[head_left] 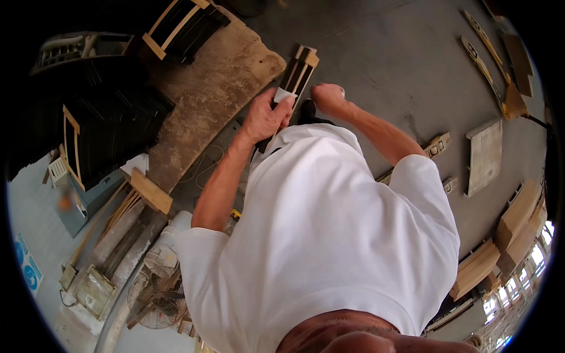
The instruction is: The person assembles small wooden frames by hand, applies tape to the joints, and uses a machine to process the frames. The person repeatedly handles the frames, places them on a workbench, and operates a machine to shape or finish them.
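My left hand (pixel 263 119) is closed around a narrow wooden frame (pixel 303 65), dark along its sides with pale wood at the end. A white piece of paper or cloth (pixel 283 95) lies against the frame beside my thumb. Just right of the frame, apart from it, my right hand (pixel 329 99) is curled into a fist. A small pale spot shows at its far side; what the fingers hold, if anything, cannot be made out. The lower end of the frame reaches down close to my white shirt (pixel 347 223).
On the left stands a worn brown bench (pixel 206 76), with dark frames (pixel 118 129) stacked on and beside it. A caged fan (pixel 154 297) stands lower left. Yellowish pallet-truck forks (pixel 485 70), a flat board (pixel 485 156) and wood stacks (pixel 518 217) are on the right.
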{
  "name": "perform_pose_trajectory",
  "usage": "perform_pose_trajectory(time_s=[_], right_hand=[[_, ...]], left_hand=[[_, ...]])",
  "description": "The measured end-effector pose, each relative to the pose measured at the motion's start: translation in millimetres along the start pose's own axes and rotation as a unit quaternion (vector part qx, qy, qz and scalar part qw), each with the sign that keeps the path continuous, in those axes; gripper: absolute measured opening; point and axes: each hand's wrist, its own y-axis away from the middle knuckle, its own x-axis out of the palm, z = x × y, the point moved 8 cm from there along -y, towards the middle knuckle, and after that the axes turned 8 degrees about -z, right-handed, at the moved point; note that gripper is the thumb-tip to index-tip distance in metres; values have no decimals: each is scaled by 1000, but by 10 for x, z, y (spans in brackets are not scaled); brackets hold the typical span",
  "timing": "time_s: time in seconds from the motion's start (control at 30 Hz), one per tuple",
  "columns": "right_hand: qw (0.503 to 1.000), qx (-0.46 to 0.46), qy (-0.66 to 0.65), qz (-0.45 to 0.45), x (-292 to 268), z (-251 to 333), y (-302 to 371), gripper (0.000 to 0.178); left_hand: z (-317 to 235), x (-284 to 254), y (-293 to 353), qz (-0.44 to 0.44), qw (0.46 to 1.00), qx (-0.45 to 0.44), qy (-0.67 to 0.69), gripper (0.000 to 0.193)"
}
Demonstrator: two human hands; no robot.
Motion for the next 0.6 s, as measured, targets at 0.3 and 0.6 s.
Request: perform_pose_trajectory(time_s=[0.3, 0.6], right_hand=[[777, 258, -570, -71, 101, -845, -157, 61], [581, 47, -811, -55, -574, 411, -330, 83]], left_hand=[[-521, -559, 93, -66, 980, 41, 186, 30], [-249, -408, 196, 8, 919, -21, 393, 43]])
